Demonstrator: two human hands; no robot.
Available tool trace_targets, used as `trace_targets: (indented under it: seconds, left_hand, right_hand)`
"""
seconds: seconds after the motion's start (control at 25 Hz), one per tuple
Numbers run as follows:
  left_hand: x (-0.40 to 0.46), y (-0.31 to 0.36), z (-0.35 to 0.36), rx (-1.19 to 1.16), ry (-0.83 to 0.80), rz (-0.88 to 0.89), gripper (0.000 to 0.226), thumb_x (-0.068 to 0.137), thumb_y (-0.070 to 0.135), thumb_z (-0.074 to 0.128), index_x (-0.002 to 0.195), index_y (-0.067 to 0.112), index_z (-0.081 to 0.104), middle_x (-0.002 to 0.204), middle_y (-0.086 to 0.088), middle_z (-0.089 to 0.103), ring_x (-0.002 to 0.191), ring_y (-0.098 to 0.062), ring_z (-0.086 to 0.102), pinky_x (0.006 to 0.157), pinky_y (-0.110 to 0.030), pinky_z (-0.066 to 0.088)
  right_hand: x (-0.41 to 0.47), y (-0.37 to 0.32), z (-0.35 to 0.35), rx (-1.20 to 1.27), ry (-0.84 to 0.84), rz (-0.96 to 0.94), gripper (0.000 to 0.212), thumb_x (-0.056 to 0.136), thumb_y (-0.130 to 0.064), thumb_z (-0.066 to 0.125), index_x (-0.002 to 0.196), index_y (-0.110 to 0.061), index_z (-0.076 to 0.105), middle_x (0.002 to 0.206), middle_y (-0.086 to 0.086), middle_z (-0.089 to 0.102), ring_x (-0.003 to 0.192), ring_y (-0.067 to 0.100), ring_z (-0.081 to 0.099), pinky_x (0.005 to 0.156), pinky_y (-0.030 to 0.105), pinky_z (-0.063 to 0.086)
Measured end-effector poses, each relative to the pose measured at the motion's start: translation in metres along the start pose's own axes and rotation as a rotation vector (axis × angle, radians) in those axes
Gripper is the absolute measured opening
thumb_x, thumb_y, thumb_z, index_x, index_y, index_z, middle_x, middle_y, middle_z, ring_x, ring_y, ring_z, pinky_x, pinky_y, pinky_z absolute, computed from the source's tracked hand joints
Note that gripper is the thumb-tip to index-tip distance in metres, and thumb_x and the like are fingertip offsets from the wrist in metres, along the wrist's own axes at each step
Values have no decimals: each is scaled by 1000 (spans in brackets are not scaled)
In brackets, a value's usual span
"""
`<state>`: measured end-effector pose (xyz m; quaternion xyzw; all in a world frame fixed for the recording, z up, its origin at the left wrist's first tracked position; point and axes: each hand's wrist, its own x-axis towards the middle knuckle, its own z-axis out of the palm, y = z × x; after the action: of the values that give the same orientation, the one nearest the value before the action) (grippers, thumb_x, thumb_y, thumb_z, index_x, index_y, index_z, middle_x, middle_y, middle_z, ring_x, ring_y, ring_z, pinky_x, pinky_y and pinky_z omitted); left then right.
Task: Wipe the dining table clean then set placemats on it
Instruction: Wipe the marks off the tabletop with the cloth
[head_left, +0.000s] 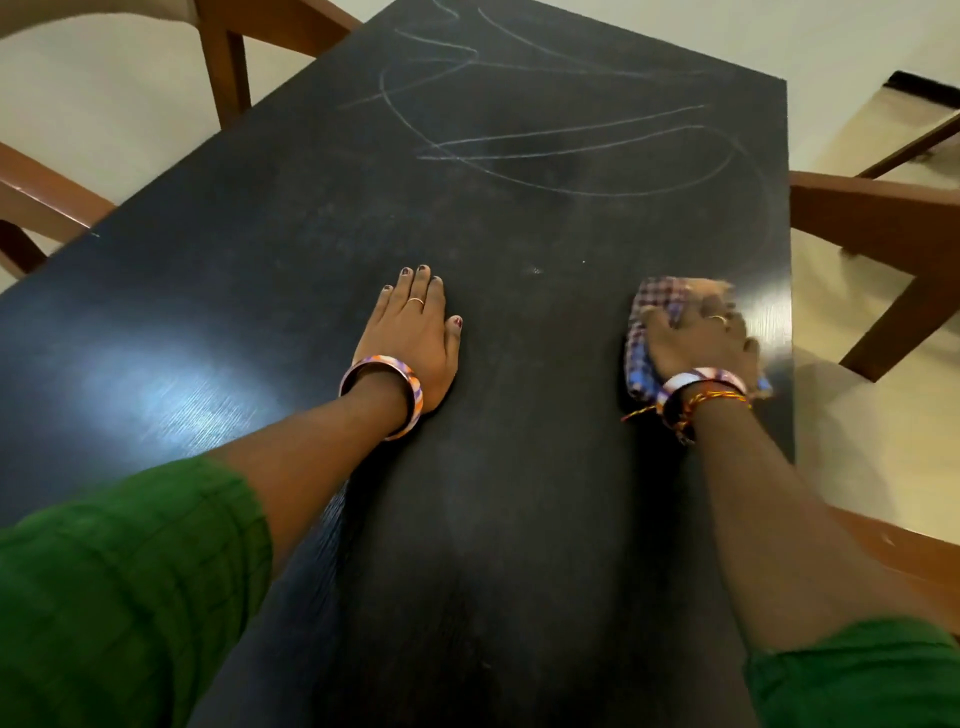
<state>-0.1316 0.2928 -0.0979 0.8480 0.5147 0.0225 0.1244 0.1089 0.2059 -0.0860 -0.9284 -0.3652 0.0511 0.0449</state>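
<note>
Head view: a person in green sleeves is leaning over a dark dining table (519, 467), both arms reaching fwd.
Right hand: the right hand (698, 340) is pressing a checked cloth (655, 300) flat on the top, nr the right-hand edge; fingers look spread over the cloth rather than clenched, but blur is hiding whether any are curling round it.
Left hand: the left hand (415, 327) is lying palm-down on bare table, fingers straight and released, gripping nothing; likely bracing.
Step in hand: wiping, judging by the blurred right hand; placemats are not appearing anywhere in shot.
Work left: pale chalk-like scribbles (545, 130) are covering the far half of the top, well apart from the cloth.
Next move: prob. calling for a longer reach fwd w/ the cloth, passes running edge to edge over the marks.
Edges: the cloth is sitting just beside the right-hand edge, so an outward stroke could be running off it.
Room: wooden chairs (883, 223) are standing close on both sides; the middle of the top is offering open room for sweeping.
</note>
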Motion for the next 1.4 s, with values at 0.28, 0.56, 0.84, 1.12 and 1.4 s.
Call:
trace_targets:
  seconds: [0.28,0.56,0.84,1.12,1.4]
  left_hand:
    - [0,-4,1,-35,19,-41,60,100,29,24,148,1,3,158,-14,-1,147,-24,-3,119,-33,-2]
    - [5,-5,3,32,-5,-31,58,100,33,20,148,4,6,158,-10,1,147,-22,-1,119,-32,-2]
    - [5,-3,3,50,-8,-35,58,100,34,18,148,4,6,158,-11,1,147,-23,-2,119,-34,-1]
    - [6,-3,1,24,-3,-40,57,100,32,21,148,3,10,158,-12,5,147,-24,1,119,-34,1]
    - [-10,3,-4,47,59,115,49,101,21,24,146,3,22,158,-12,9,147,-24,4,119,-34,3]
  right_hand:
    - [-8,-139,23,42,-69,-497,57,95,-49,28,146,-26,26,157,-1,16,145,24,10,116,48,6]
    - [102,-3,4,70,30,168,73,92,-59,15,147,-12,24,153,14,24,143,30,15,112,59,10]
    - [20,39,-1,131,24,239,63,94,-52,22,146,-17,24,156,10,18,140,36,18,110,55,17]
    - [-3,51,10,-19,121,47,70,89,-57,19,145,-16,28,153,14,24,137,39,22,110,55,23]
    - [-11,55,5,2,30,-22,61,95,-52,24,147,-21,25,157,3,19,143,29,14,113,53,13]
